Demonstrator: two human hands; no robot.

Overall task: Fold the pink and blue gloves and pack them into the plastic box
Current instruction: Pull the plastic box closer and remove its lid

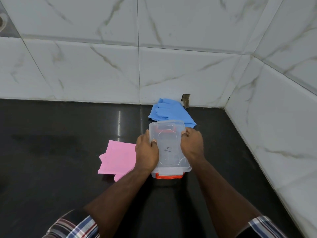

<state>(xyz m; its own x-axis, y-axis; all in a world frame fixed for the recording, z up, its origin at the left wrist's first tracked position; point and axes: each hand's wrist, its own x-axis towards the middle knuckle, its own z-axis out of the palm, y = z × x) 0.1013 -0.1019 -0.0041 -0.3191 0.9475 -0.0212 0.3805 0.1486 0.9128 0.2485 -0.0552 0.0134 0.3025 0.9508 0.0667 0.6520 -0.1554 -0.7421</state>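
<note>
A clear plastic box with orange latches stands on the black counter, its clear lid on top. My left hand grips the lid's left edge with the thumb on top. My right hand grips the lid's right edge the same way. Pink gloves lie flat on the counter just left of the box, partly hidden by my left wrist. Blue gloves lie behind the box against the wall, their near edge hidden by the lid.
The black counter meets white marble-tiled walls at the back and on the right. A small hole in the wall sits behind the blue gloves.
</note>
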